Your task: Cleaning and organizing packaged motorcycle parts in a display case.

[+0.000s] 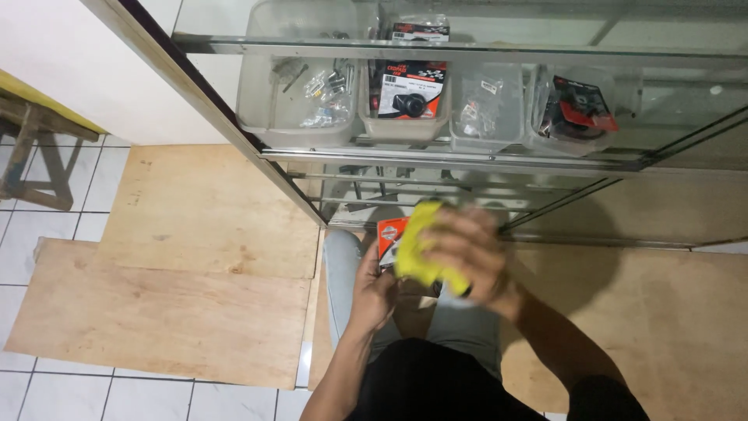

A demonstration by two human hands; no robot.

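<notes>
My left hand (374, 295) grips a small boxed part (389, 234) with a red and white printed face, held just above my knees. My right hand (470, 253) is closed around a yellow cloth (417, 243) and presses it against the box; this hand is blurred by motion. The cloth covers most of the box, so only its left edge shows. Both hands sit in front of the lower glass shelf of a display cabinet.
A glass cabinet (460, 160) with a metal frame holds several clear plastic bins (269, 101) of small packaged parts. Plywood sheets (179, 273) lie on the white tiled floor at left. A wooden stool (35, 148) stands at far left.
</notes>
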